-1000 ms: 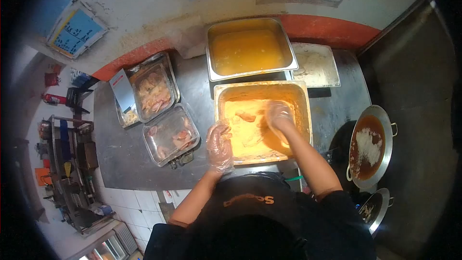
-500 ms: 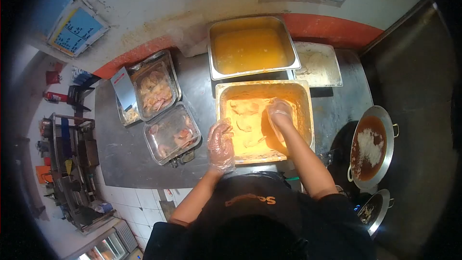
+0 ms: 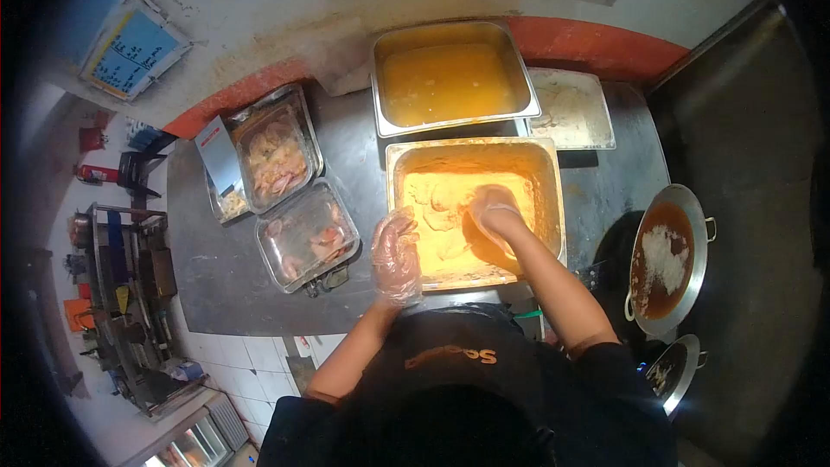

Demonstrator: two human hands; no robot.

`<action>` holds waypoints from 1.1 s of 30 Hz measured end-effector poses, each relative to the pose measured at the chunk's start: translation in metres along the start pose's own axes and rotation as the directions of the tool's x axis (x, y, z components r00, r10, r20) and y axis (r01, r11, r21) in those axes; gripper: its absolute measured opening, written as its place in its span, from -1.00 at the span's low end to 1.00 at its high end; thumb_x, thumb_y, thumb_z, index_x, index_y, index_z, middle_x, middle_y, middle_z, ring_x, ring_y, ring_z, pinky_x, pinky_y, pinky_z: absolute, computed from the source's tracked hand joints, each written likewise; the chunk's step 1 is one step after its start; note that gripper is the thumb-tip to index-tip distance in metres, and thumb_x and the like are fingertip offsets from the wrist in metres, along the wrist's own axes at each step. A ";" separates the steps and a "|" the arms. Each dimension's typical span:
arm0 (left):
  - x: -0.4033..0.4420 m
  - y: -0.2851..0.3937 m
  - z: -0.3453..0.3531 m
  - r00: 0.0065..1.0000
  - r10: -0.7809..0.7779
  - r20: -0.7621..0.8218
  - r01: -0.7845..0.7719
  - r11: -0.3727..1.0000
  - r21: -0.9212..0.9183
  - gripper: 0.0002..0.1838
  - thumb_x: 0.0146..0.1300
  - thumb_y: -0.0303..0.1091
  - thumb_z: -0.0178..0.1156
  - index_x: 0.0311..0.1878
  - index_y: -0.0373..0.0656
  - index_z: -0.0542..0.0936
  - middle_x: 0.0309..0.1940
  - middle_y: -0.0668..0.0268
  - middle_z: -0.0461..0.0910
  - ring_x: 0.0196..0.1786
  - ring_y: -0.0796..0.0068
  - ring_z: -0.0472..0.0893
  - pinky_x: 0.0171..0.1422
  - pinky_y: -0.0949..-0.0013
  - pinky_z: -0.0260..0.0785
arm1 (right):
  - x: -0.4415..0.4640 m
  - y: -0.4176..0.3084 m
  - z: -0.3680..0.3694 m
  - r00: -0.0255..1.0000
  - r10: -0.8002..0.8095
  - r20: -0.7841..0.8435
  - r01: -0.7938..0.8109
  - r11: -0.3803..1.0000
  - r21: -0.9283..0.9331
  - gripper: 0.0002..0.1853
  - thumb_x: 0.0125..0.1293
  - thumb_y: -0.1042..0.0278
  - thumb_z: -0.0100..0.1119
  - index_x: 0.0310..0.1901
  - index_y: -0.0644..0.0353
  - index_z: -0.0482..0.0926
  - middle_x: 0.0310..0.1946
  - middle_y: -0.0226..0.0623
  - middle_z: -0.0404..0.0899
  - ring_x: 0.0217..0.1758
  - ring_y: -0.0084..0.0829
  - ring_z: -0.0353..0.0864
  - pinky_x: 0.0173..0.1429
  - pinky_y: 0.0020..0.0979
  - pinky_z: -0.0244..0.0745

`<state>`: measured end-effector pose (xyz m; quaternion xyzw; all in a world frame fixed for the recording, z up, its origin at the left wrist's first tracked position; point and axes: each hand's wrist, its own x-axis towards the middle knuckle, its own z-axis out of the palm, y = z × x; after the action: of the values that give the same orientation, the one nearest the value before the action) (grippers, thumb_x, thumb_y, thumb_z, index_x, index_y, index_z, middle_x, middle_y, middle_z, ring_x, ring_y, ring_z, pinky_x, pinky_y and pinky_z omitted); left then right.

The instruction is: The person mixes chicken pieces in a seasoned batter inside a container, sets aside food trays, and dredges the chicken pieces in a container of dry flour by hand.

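Observation:
A metal pan holds orange-yellow flour with coated chicken pieces lying in it. Over the flour, right of these pieces, is my right hand in a clear plastic glove, slightly blurred. Its fingers point down and what they hold, if anything, is hidden. My left hand, gloved too, rests at the pan's left edge with its fingers curled; whether it holds something cannot be seen. Left of it stands a clear container with raw chicken pieces.
Behind the pan is a deep tray of yellow liquid, with a floury tray beside it. More chicken trays stand at the back left. Two metal pans sit right of the table, the larger with reddish-brown liquid and white powder.
My right hand has moved about over the flour and now sits slightly left of where it was. Flour and pieces beneath it have shifted. My left hand has stayed nearly still.

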<state>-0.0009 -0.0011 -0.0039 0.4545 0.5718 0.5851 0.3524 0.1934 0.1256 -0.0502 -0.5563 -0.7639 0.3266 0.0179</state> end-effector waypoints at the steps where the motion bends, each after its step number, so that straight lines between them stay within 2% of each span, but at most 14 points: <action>1: 0.000 0.000 0.000 1.000 0.011 0.003 -0.011 0.999 0.033 -0.55 0.02 -0.71 -0.09 0.04 -0.33 0.49 0.05 0.09 0.46 0.07 0.24 0.54 0.20 0.27 0.43 | -0.001 0.023 0.034 0.994 0.053 0.093 -0.058 0.997 0.046 -0.61 0.31 0.13 -0.10 -0.13 0.27 0.58 -0.15 0.01 0.60 -0.06 -0.15 0.58 0.04 -0.20 0.42; 6: 0.001 -0.002 -0.004 0.996 0.065 0.055 -0.073 0.983 0.168 -0.52 -0.02 -0.72 -0.11 0.04 -0.34 0.48 0.05 0.08 0.46 0.06 0.22 0.54 0.18 0.26 0.42 | -0.019 -0.021 0.068 0.927 0.026 0.373 -0.260 0.761 0.594 -0.77 0.30 0.20 -0.05 -0.29 0.14 0.53 -0.38 -0.30 0.52 -0.32 -0.35 0.50 -0.20 -0.16 0.44; 8: 0.003 0.005 -0.002 0.999 0.034 0.028 -0.037 0.996 0.083 -0.50 -0.05 -0.72 -0.12 0.04 -0.34 0.48 0.02 0.08 0.45 0.07 0.20 0.53 0.18 0.25 0.42 | -0.007 -0.030 0.066 0.816 0.098 0.569 -0.576 0.195 0.794 -0.79 0.34 0.21 -0.09 -0.25 0.10 0.51 -0.41 -0.39 0.49 -0.36 -0.35 0.47 -0.27 -0.17 0.44; 12: 0.003 0.002 -0.004 0.996 0.089 0.029 -0.092 0.979 0.180 -0.48 -0.06 -0.71 -0.12 0.06 -0.34 0.47 0.00 0.09 0.44 0.08 0.22 0.52 0.19 0.27 0.40 | -0.024 -0.057 -0.008 0.804 0.316 0.503 -0.458 -0.209 0.864 -0.78 0.36 0.28 -0.14 -0.08 0.08 0.47 -0.07 -0.24 0.51 0.05 -0.44 0.43 -0.14 -0.19 0.55; 13: 0.003 0.001 -0.004 0.997 0.075 0.029 -0.079 0.985 0.152 -0.48 -0.06 -0.71 -0.12 0.06 -0.34 0.46 0.00 0.10 0.44 0.08 0.23 0.52 0.21 0.27 0.39 | -0.016 -0.047 -0.012 0.803 0.314 0.506 -0.462 -0.207 0.862 -0.78 0.36 0.28 -0.14 -0.08 0.08 0.47 -0.07 -0.24 0.51 0.05 -0.44 0.43 -0.14 -0.19 0.55; 15: 0.002 0.001 -0.003 0.998 0.062 0.032 -0.065 0.990 0.124 -0.47 -0.07 -0.71 -0.12 0.07 -0.34 0.45 0.00 0.11 0.44 0.09 0.25 0.51 0.23 0.28 0.38 | 0.011 -0.025 -0.016 0.769 0.448 0.455 -0.629 0.405 0.664 -0.78 0.33 0.25 -0.10 -0.13 0.09 0.51 -0.12 -0.16 0.56 -0.03 -0.35 0.52 -0.13 -0.24 0.56; 16: 0.002 0.001 -0.003 0.998 0.044 0.038 -0.048 0.991 0.122 -0.47 -0.07 -0.71 -0.12 0.08 -0.34 0.45 0.01 0.11 0.44 0.10 0.25 0.51 0.25 0.28 0.38 | 0.020 -0.028 -0.013 0.769 0.449 0.455 -0.628 0.401 0.667 -0.78 0.33 0.25 -0.10 -0.13 0.09 0.51 -0.12 -0.16 0.56 -0.03 -0.35 0.52 -0.13 -0.24 0.56; 18: 0.002 0.003 -0.002 0.998 0.029 0.056 -0.036 0.992 0.118 -0.46 -0.06 -0.72 -0.13 0.09 -0.34 0.44 0.02 0.11 0.44 0.11 0.26 0.51 0.27 0.28 0.37 | 0.039 -0.044 0.006 0.917 0.366 0.161 -0.394 0.893 0.218 -0.77 0.29 0.23 -0.07 -0.18 0.12 0.54 -0.23 -0.13 0.60 -0.16 -0.26 0.59 -0.11 -0.27 0.54; 19: 0.002 0.004 -0.001 0.998 0.040 0.055 -0.045 0.994 0.097 -0.46 -0.07 -0.72 -0.13 0.09 -0.34 0.44 0.03 0.12 0.43 0.11 0.25 0.51 0.28 0.28 0.37 | 0.045 -0.048 0.030 0.917 0.368 0.155 -0.396 0.891 0.223 -0.77 0.29 0.23 -0.07 -0.18 0.12 0.54 -0.23 -0.13 0.60 -0.16 -0.26 0.59 -0.11 -0.27 0.54; 21: 0.003 0.004 0.000 0.997 0.053 0.053 -0.057 0.995 0.078 -0.46 -0.07 -0.72 -0.13 0.09 -0.34 0.44 0.03 0.12 0.43 0.12 0.25 0.50 0.28 0.27 0.36 | 0.045 -0.061 0.068 0.873 -0.084 -0.481 0.047 0.995 -0.088 -0.70 0.26 0.16 -0.03 -0.15 0.16 0.57 -0.28 -0.14 0.64 -0.27 -0.19 0.62 -0.14 -0.24 0.50; 25: 0.003 0.001 -0.001 0.998 0.043 0.044 -0.046 0.997 0.062 -0.45 -0.07 -0.73 -0.13 0.09 -0.34 0.44 0.05 0.13 0.42 0.13 0.25 0.50 0.28 0.25 0.37 | 0.032 -0.038 0.030 0.987 -0.122 0.104 0.102 0.979 0.178 -0.60 0.25 0.06 -0.01 -0.04 0.17 0.55 -0.19 -0.10 0.64 -0.10 -0.14 0.59 0.01 -0.15 0.43; 27: 0.003 -0.001 -0.001 0.999 0.041 0.034 -0.043 0.998 0.039 -0.46 -0.06 -0.73 -0.12 0.09 -0.34 0.44 0.05 0.13 0.42 0.13 0.24 0.50 0.28 0.25 0.37 | 0.020 -0.007 0.008 0.883 -0.437 0.172 0.425 0.899 0.105 -0.65 0.24 0.08 0.02 -0.11 0.14 0.59 -0.22 -0.09 0.64 -0.14 -0.14 0.56 -0.01 -0.12 0.40; 31: -0.002 -0.016 -0.004 0.996 0.067 0.062 -0.072 0.994 0.085 -0.48 0.05 -0.72 -0.18 0.14 -0.31 0.41 0.07 0.16 0.40 0.13 0.28 0.50 0.24 0.27 0.37 | 0.005 0.034 0.011 0.927 -0.211 0.311 0.148 0.965 0.214 -0.65 0.18 0.20 0.02 -0.15 0.29 0.61 -0.18 0.14 0.60 -0.10 -0.11 0.62 0.03 -0.22 0.47; 33: 0.000 -0.012 -0.003 0.994 0.083 0.078 -0.093 0.987 0.132 -0.48 0.05 -0.72 -0.17 0.14 -0.31 0.41 0.06 0.16 0.40 0.13 0.28 0.50 0.24 0.27 0.37 | 0.010 0.053 0.061 0.843 -0.382 0.378 0.431 0.901 -0.051 -0.75 0.22 0.17 0.03 -0.37 0.15 0.61 -0.31 -0.05 0.63 -0.41 -0.14 0.50 -0.23 -0.16 0.41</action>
<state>-0.0048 -0.0009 -0.0160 0.5230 0.5766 0.5430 0.3150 0.2101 0.1140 -0.1291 -0.3123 -0.8748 0.3592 -0.0905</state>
